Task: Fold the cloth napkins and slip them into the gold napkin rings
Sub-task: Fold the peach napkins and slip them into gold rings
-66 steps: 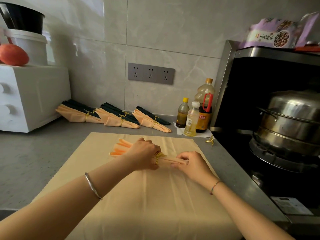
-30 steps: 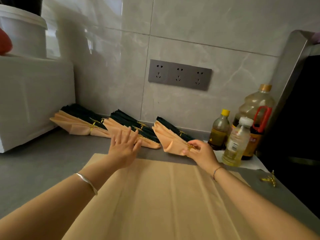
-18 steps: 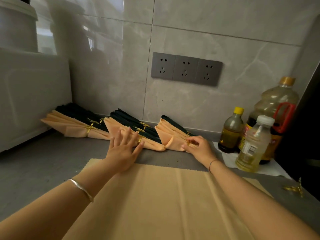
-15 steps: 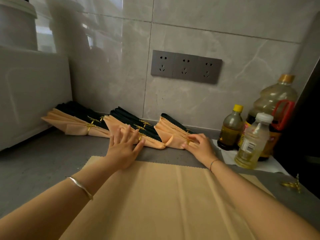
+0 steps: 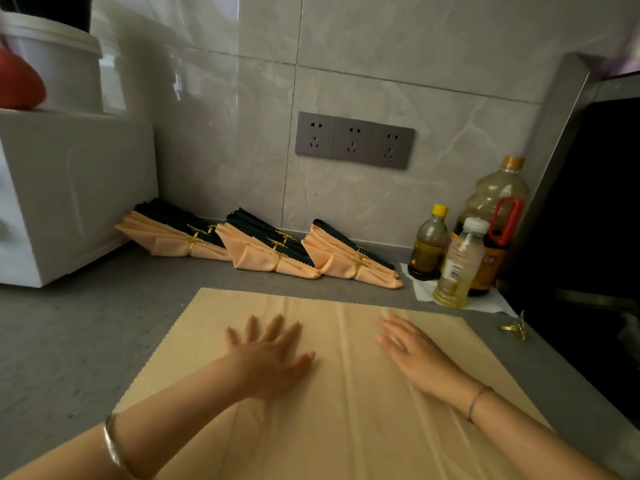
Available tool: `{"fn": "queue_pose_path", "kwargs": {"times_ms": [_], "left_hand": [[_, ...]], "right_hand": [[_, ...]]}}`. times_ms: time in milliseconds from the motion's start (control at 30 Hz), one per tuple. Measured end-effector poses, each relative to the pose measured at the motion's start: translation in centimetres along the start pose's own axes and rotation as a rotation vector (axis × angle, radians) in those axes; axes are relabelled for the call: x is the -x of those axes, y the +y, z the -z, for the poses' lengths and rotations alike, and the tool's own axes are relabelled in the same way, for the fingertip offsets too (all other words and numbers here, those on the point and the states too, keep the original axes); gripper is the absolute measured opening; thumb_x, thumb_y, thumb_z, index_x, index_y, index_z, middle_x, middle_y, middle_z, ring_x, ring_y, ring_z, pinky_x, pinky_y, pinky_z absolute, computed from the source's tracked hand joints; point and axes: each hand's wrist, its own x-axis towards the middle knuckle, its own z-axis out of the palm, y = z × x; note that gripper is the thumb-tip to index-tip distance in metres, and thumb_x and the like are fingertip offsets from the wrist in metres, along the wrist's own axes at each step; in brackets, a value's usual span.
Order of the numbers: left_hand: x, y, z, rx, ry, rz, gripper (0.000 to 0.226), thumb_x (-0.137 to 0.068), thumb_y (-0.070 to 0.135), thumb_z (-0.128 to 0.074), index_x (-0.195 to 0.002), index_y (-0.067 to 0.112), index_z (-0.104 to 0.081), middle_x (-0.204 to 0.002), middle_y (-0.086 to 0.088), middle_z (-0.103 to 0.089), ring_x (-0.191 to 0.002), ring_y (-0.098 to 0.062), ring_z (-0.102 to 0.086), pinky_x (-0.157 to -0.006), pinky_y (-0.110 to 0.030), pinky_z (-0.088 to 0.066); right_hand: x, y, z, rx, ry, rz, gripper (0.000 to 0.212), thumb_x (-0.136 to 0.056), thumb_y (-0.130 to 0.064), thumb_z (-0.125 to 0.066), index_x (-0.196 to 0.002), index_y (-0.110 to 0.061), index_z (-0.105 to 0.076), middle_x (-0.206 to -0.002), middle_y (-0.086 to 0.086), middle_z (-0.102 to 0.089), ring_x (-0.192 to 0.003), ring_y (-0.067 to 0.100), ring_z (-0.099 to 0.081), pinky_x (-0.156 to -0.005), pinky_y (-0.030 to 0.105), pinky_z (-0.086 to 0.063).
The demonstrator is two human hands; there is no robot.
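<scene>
left hand [image 5: 270, 355] is laid palm down, fingers [image 5: 273, 329] straight and spread apart, pressed flat on the open napkin [image 5: 346, 420]. right hand [image 5: 412, 351] is laid flat just beside it, fingers [image 5: 393, 332] straight and nearly together, slightly blurred. nothing is gripped by either. the napkin is spread under both hands on the grey speckled counter [image 5: 86, 334]: pale peach-tan cloth, scalloped edge, faint lengthwise creases noted between the hands. a loose gold ring [image 5: 516, 328] is seen on the counter beyond the napkin's far right corner, apart from the right hand. three groups of folded napkins [image 5: 266, 252], peach and dark, gold-banded, are lined along the tiled wall.
</scene>
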Motion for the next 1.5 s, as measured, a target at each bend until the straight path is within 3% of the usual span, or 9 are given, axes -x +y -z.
{"fn": "queue_pose_path", "kwargs": {"times_ms": [167, 467, 633, 800, 1033, 1133, 1300, 1400, 1500], "left_hand": [[-1.6, -0.4, -0.2, 0.019, 0.065, 0.013, 0.071, -0.09, 0.071, -0.014, -0.149, 0.041, 0.009, -0.159, 0.005, 0.015, -0.144, -0.035, 0.017, -0.112, -0.061, 0.01], [-5.0, -1.1, 0.6, 0.042, 0.198, 0.025, 0.069, -0.09, 0.071, -0.015, -0.151, 0.041, -0.002, -0.161, 0.005, 0.002, -0.147, -0.033, 0.005, -0.114, -0.06, 0.003], [-1.5, -0.4, 0.4, 0.128, 0.288, -0.052, 0.065, -0.093, 0.065, -0.018, -0.151, 0.037, -0.007, -0.16, 0.004, -0.008, -0.148, -0.024, -0.003, -0.117, -0.052, 0.003], [7.9, 1.8, -1.2, 0.179, 0.172, -0.291, 0.08, -0.076, 0.078, -0.016, -0.149, 0.045, -0.009, -0.159, 0.016, -0.004, -0.147, -0.011, 0.004, -0.119, -0.041, 0.007], [17.4, 2.3, -6.1, 0.002, 0.262, -0.461, 0.084, -0.075, 0.088, -0.025, -0.146, 0.052, 0.001, -0.156, 0.024, 0.008, -0.144, -0.004, 0.014, -0.116, -0.033, 0.014], [18.2, 2.7, -8.0, -0.04, 0.331, -0.477, 0.098, -0.069, 0.092, -0.035, -0.147, 0.049, 0.006, -0.157, 0.019, 0.01, -0.146, -0.01, 0.012, -0.115, -0.033, 0.014], [17.9, 2.4, -9.2, -0.126, 0.406, -0.514, 0.117, -0.058, 0.087, -0.053, -0.147, 0.047, 0.011, -0.159, 0.013, 0.004, -0.148, -0.021, 0.001, -0.116, -0.04, 0.002], [18.8, 3.0, -9.7, -0.199, 0.417, -0.537, 0.12, -0.062, 0.076, -0.062, -0.143, 0.048, 0.02, -0.158, 0.014, 0.011, -0.147, -0.023, 0.006, -0.115, -0.043, 0.005], [20.1, 3.7, -10.6, -0.199, 0.449, -0.597, 0.108, -0.071, 0.065, -0.06, -0.148, 0.044, 0.013, -0.159, 0.01, 0.0, -0.146, -0.029, -0.008, -0.115, -0.048, -0.006]], "right_hand": [[1.8, -0.5, -0.4, 0.263, -0.138, -0.088, 0.055, -0.098, -0.055, -0.016, -0.149, -0.04, -0.003, -0.157, -0.015, 0.007, -0.146, 0.015, 0.008, -0.117, 0.043, 0.003], [-2.2, -0.1, -0.3, 0.231, -0.065, -0.056, 0.054, -0.098, -0.055, -0.015, -0.149, -0.038, -0.01, -0.158, -0.012, -0.001, -0.146, 0.014, 0.001, -0.118, 0.041, 0.0], [1.3, -0.7, 0.8, 0.033, 0.022, 0.003, 0.049, -0.1, -0.046, -0.028, -0.147, -0.031, -0.027, -0.157, -0.009, -0.017, -0.143, 0.009, -0.015, -0.118, 0.034, -0.011], [9.9, -1.9, 1.4, -0.016, -0.016, 0.105, 0.056, -0.092, -0.056, -0.033, -0.144, -0.033, -0.033, -0.151, -0.021, -0.02, -0.14, 0.001, -0.018, -0.117, 0.025, -0.013], [22.1, -2.9, 0.5, 0.07, -0.067, 0.218, 0.058, -0.087, -0.063, -0.035, -0.14, -0.048, -0.018, -0.141, -0.04, -0.002, -0.128, -0.024, 0.003, -0.098, -0.004, 0.007], [24.6, -2.7, -0.1, 0.224, -0.099, 0.237, 0.07, -0.083, -0.072, -0.029, -0.144, -0.047, -0.005, -0.147, -0.035, 0.01, -0.128, -0.023, 0.017, -0.102, 0.002, 0.015], [26.0, -2.3, -1.3, 0.555, -0.084, 0.275, 0.106, -0.074, -0.079, -0.043, -0.142, -0.037, 0.026, -0.15, -0.019, 0.031, -0.139, 0.003, 0.026, -0.117, 0.03, 0.011], [27.1, -2.4, -2.2, 0.626, 0.002, 0.313, 0.109, -0.073, -0.069, -0.055, -0.149, -0.032, 0.014, -0.158, -0.008, 0.007, -0.146, 0.017, 0.001, -0.117, 0.035, 0.002], [28.2, -2.7, -3.3, 0.6, 0.021, 0.304, 0.109, -0.067, -0.056, -0.063, -0.152, -0.026, -0.003, -0.158, -0.001, -0.014, -0.143, 0.022, -0.021, -0.117, 0.041, -0.019]]}}
